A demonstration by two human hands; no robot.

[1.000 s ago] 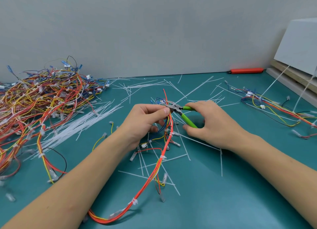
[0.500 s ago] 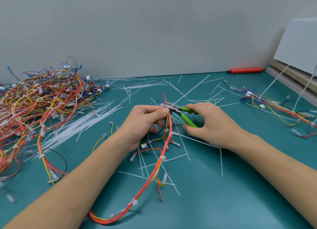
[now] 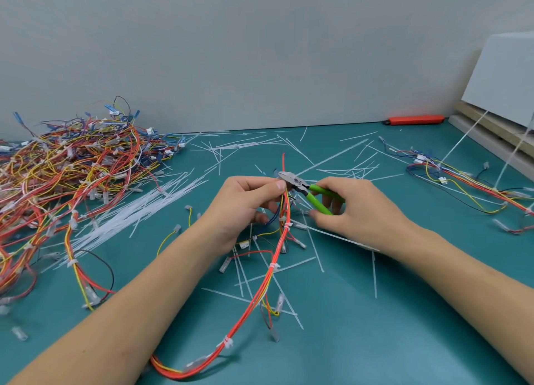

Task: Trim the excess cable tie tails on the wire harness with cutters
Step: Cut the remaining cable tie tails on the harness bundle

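My left hand pinches the upper end of an orange, red and yellow wire harness that loops down toward the table's front edge. White cable ties ring the harness at several spots. My right hand grips green-handled cutters, whose metal jaws lie against the harness right at my left thumb and fingertips. The cable tie at the jaws is hidden by my fingers.
A big tangle of harnesses fills the left side of the teal table. Cut white tie tails lie scattered across the middle. Another harness lies at the right, near a white box. An orange tool rests by the wall.
Both hands and the cutters have stayed nearly in place; the jaws sit slightly closer to my left fingertips on the harness.
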